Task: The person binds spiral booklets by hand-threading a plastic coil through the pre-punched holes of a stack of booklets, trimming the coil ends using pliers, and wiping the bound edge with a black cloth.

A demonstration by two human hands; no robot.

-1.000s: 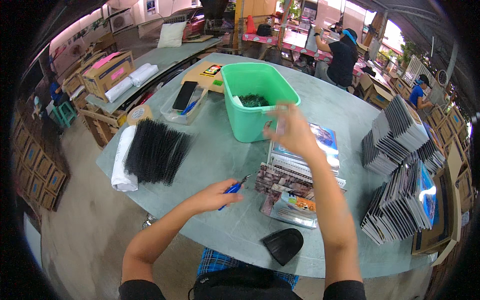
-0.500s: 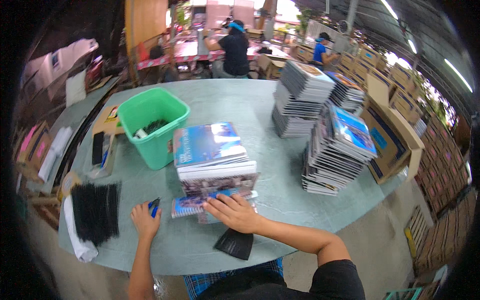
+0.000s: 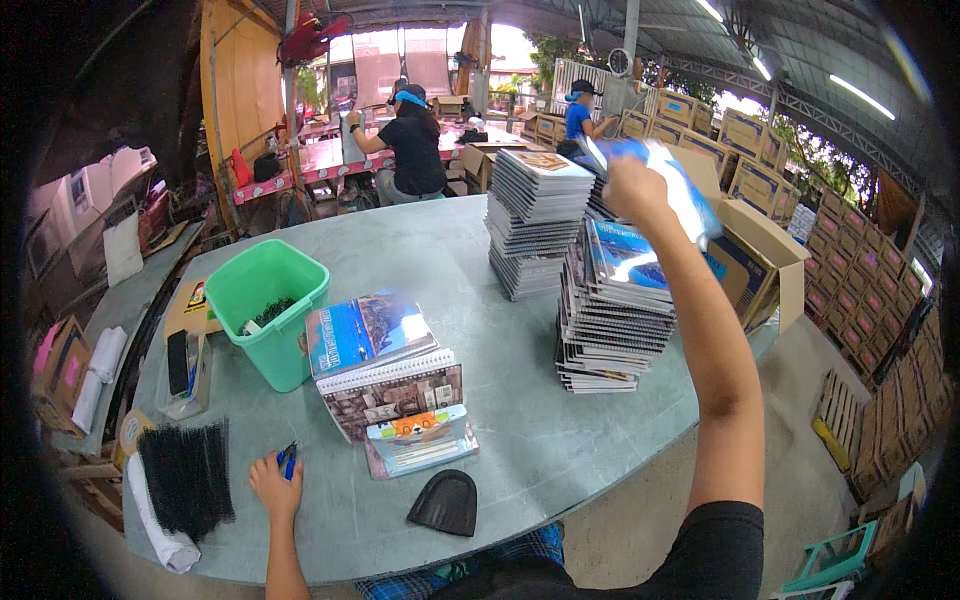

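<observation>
My right hand [image 3: 632, 187] is raised above a tall stack of notebooks [image 3: 610, 310] at the right of the table and grips a blue-covered notebook [image 3: 668, 185], which is blurred. My left hand [image 3: 272, 482] rests on the grey table [image 3: 520, 420] near its front edge and holds a small blue tool [image 3: 288, 459]. In front of me lie spiral-bound notebooks [image 3: 385, 375] with blue and brown covers, and a smaller booklet [image 3: 420, 442] sits at their near end. A black wedge-shaped object [image 3: 447, 502] lies beside it.
A green tub [image 3: 262, 300] with dark bits inside stands left of the notebooks. A bundle of black binding combs [image 3: 185, 475] on white cloth lies at the front left. A second notebook stack [image 3: 535, 215] is farther back. An open carton [image 3: 755, 255] stands right. Two people work behind.
My right hand has left the notebooks in front of me and risen to the right stack, now holding a blue notebook. The view has turned right. My left hand stays on the table.
</observation>
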